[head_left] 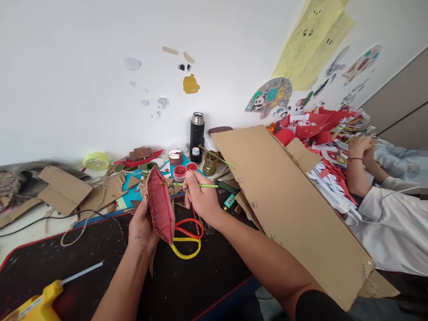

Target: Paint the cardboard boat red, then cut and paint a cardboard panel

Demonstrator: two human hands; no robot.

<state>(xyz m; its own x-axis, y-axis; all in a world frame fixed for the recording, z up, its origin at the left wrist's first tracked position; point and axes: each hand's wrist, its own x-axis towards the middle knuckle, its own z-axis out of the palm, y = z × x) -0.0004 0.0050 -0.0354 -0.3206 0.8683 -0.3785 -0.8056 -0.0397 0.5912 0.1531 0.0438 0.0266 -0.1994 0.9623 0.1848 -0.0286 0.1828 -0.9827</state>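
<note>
My left hand (142, 227) is closed around a small cardboard tray (161, 205), tilted up so its red-painted inside shows. Between the fingers of my right hand (200, 196) is a thin paintbrush with a green handle (210, 185). The brush tip lies against the upper part of the tray's inside. Just beyond my hands stand pots of red paint (179, 172) and a brown-and-white jar (175, 157). Scissors with red and yellow handles (186, 248) lie on the dark mat below the tray, their blades largely hidden.
A large cardboard sheet (284, 200) leans across the right side. Cardboard scraps (65, 189) lie at the left, with a yellow glue gun (36, 305) at front left. A black flask (197, 133) stands by the wall. Another person's arms (359, 165) rest beyond red and white paper.
</note>
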